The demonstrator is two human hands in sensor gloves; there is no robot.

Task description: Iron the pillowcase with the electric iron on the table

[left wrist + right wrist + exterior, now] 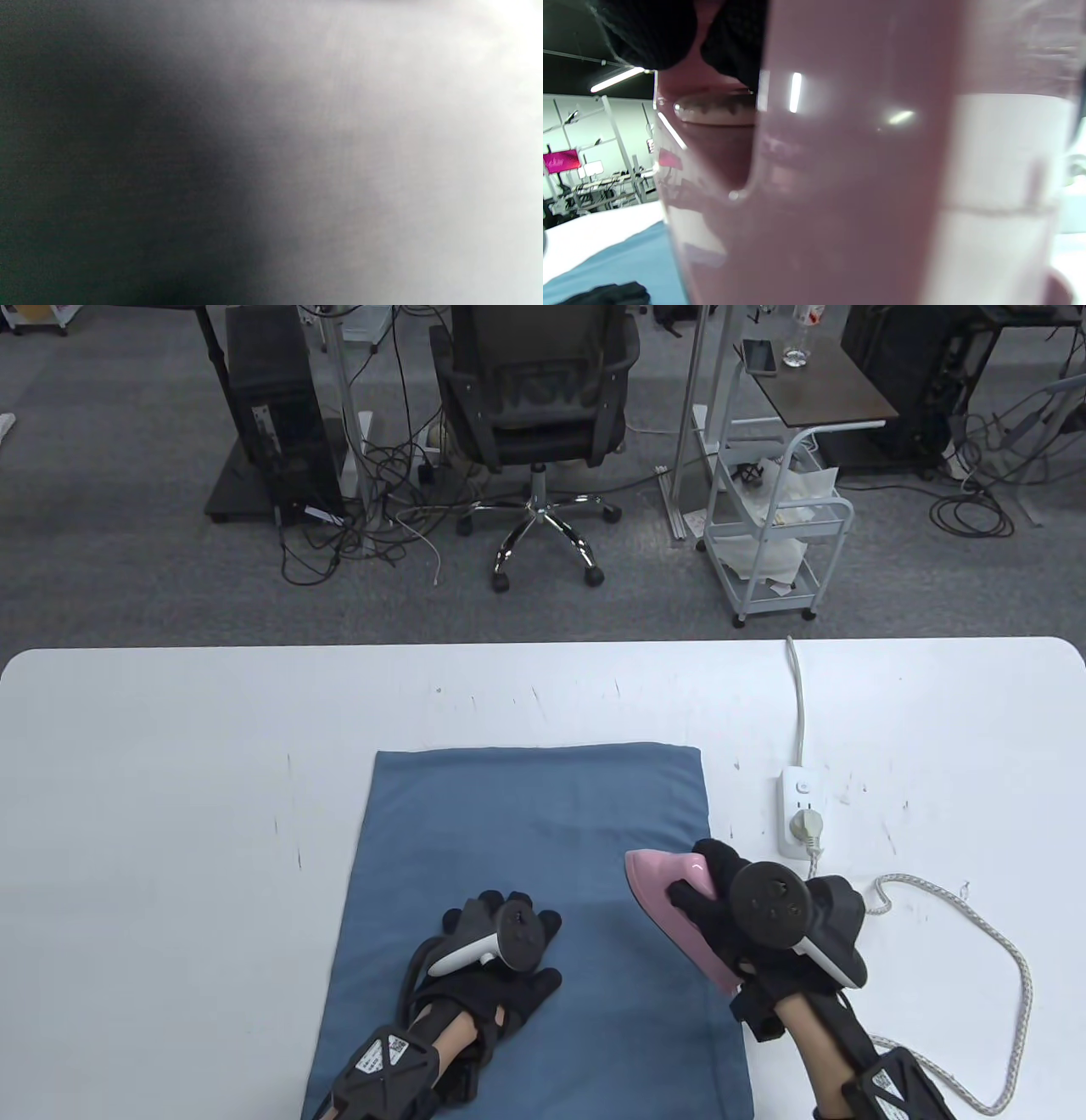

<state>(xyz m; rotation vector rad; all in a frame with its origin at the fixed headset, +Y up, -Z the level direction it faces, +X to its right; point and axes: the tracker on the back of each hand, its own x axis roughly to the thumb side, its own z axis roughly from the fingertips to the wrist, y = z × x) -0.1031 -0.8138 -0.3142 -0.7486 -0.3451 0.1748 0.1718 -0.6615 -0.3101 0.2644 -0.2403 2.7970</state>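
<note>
A blue pillowcase [543,831] lies flat on the white table [170,780]. My left hand [501,959] rests flat on its lower middle, fingers spread. My right hand [730,899] grips the handle of a pink electric iron [670,891] that sits on the pillowcase's right edge, nose pointing to the far left. In the right wrist view the pink iron body [865,169] fills the frame, with my gloved fingers [649,34] at the top and the pillowcase [628,258] at the lower left. The left wrist view is only a grey blur.
A white power strip [800,813] with the iron's plug lies right of the pillowcase. The iron's braided cord [1010,967] loops across the table at the right. An office chair [534,415] and a white cart [776,534] stand beyond the table's far edge.
</note>
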